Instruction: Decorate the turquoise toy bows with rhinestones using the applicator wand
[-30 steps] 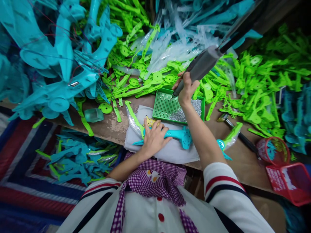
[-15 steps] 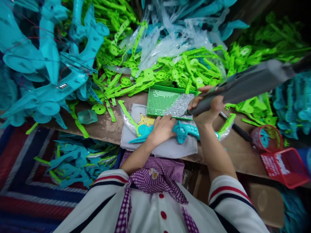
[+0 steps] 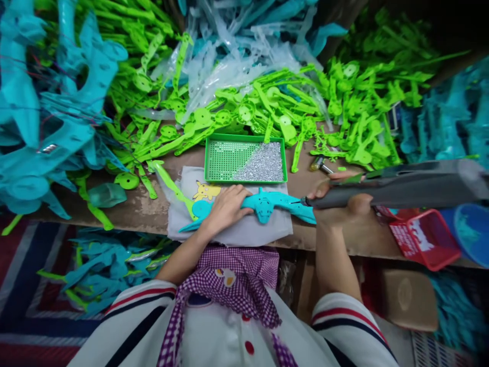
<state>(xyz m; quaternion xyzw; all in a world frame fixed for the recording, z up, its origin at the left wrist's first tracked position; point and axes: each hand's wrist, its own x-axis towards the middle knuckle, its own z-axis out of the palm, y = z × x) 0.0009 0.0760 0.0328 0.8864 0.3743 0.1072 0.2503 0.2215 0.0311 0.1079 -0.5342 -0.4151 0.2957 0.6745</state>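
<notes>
A blue plastic toy bow piece with a bright green limb at its left end lies across a pale cloth. My left hand presses over its left half and grips it, the thumb along the near edge. My right hand is wrapped around a dark grey electric screwdriver, held nearly level. The driver's thin tip meets the right half of the blue piece. Just beyond stands a green perforated tray with small silver screws heaped on its right side.
Green plastic parts pile up behind the tray, with translucent pieces above them. Blue parts crowd the left. A red basket and a blue tub sit at the bench's right edge. More parts lie below, at left.
The screwdriver has come from over the tray's screws down to the blue piece, and it is now more level. My left hand stays on the piece. The view has shifted right.
</notes>
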